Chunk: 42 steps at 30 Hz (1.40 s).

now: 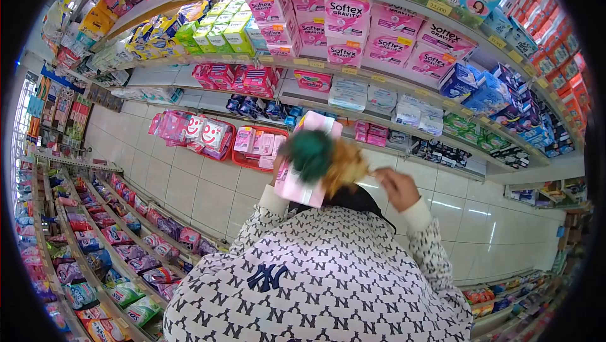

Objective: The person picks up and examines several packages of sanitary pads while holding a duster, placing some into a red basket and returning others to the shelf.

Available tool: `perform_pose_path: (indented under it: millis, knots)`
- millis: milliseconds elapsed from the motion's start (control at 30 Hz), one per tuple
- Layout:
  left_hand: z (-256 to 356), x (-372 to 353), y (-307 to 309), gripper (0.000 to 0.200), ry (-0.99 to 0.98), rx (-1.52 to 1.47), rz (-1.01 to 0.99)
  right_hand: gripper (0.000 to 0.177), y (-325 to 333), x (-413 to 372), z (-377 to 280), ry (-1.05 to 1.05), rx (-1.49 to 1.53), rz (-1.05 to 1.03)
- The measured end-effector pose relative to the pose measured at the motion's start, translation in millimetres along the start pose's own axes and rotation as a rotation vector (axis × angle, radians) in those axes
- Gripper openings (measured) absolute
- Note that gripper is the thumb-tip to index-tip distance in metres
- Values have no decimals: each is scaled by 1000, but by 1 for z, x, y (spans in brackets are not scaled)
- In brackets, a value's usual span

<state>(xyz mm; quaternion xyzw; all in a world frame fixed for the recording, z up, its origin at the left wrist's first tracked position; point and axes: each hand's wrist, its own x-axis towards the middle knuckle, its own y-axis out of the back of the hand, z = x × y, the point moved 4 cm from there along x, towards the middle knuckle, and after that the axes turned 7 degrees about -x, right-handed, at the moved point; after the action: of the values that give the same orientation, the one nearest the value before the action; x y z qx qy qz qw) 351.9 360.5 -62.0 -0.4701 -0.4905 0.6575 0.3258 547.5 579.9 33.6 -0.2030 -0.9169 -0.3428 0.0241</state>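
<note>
My right hand (399, 189) is closed around the thin handle of a feather duster (310, 156), whose green and tan head is blurred by motion. The duster head lies across the face of a pink pack (297, 185) with a whitish band. My left hand (276, 166) grips that pack from its left side; most of its fingers are hidden behind it. The pack is tilted upright in front of my chest. Below and beyond it stands a red basket (247, 160) holding several pink and white packs.
Ahead run shelves with pink Softex Gravity packs (347, 17), green packs (221, 32) and blue packs (461, 82). Another basket of pink bags (196, 132) stands on the tiled floor (189, 184). A stocked shelf rack (120, 247) lines the left side behind me.
</note>
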Motion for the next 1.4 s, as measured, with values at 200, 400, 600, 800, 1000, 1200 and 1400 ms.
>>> perform_pose_path:
  millis: [200, 400, 600, 800, 1000, 1200, 1400]
  knots:
    - [15, -9, -103, 96, -666, 830, -63, 28, 40, 14, 57, -450, 345, 308]
    - [29, -12, -122, 129, -1170, 1958, 5, 20, 15, 16, -34, -108, 90, 110]
    - [17, -5, -111, 118, -1132, 2046, -33, 17, 6, 30, 52, -400, -36, 162]
    - [7, -2, -100, 109, -1037, 1789, 129, 23, -17, 13, 24, -324, -20, 60]
    - [25, 25, -60, 83, -691, 460, 358, 27, 7, 7, 20, -388, 102, 322]
    - [-6, 30, -69, 56, -116, 44, 72, 10, -21, 8, 18, 142, -129, 146]
    - [-2, 38, -58, 53, -206, 41, 138, 13, -16, -2, 61, -303, 89, 402]
